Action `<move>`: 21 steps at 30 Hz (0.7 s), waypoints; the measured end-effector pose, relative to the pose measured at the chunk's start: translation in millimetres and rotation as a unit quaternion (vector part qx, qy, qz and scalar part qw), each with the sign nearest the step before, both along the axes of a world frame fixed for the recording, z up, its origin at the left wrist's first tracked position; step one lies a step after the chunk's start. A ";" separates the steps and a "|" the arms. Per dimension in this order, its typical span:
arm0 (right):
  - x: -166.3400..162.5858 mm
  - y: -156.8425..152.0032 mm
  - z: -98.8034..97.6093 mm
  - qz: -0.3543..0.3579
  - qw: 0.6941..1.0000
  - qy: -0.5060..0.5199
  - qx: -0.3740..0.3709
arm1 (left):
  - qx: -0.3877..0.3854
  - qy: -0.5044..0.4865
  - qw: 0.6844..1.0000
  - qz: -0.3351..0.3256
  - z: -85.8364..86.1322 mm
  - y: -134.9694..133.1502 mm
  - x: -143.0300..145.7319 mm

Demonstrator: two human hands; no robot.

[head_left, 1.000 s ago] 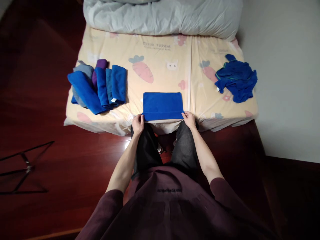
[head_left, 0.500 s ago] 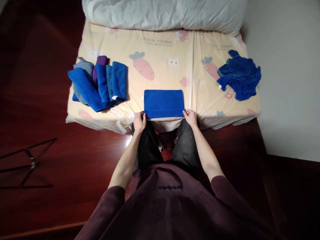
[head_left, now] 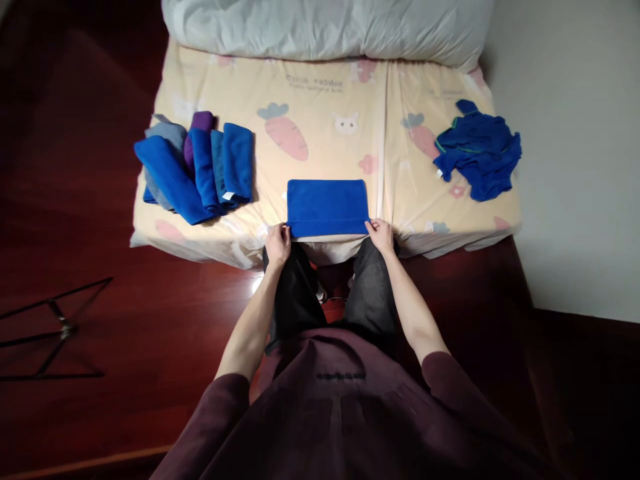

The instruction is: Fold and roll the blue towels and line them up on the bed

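At the near edge of the printed sheet (head_left: 320, 150): a blue cloth (head_left: 327, 201), flat and folded, its long side parallel to the edge and just inside it, a narrow band along the near side.
Left hand (head_left: 278, 244): fingers pinched on the cloth's near left corner.
Right hand (head_left: 380, 236): thumb and fingers pinching the near right corner.
Room to the left: sheet shows between the cloth and a pile of folded cloths (head_left: 238, 160).
Room to the right: a wider stretch, up to a crumpled blue garment (head_left: 480, 157) near the wall (head_left: 575, 167).
Far side: printed sheet up to a pale quilt (head_left: 325, 30).
Sheet lettering: "Cute rabbit", smaller line beneath unreadable.
White tags: one on the pile, one on the garment; wording too small.
Shirt (head_left: 345, 420): dark lettering, illegible.
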State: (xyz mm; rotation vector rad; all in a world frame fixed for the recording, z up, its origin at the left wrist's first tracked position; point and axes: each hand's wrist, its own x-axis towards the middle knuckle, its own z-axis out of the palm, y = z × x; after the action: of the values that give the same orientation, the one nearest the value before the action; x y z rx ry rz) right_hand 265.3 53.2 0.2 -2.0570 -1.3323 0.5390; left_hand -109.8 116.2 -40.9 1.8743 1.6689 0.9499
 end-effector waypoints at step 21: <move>-0.9 -3.9 -3.0 0.084 0.991 -0.001 0.103 | 0.022 0.055 0.995 -0.077 13.1 -7.0 6.3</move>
State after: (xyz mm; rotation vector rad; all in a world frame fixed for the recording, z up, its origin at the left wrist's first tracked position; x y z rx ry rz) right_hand 264.4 49.3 -2.8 -1.7904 -1.5051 0.4511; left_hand -103.5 109.1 -27.8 2.0853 1.5490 0.8409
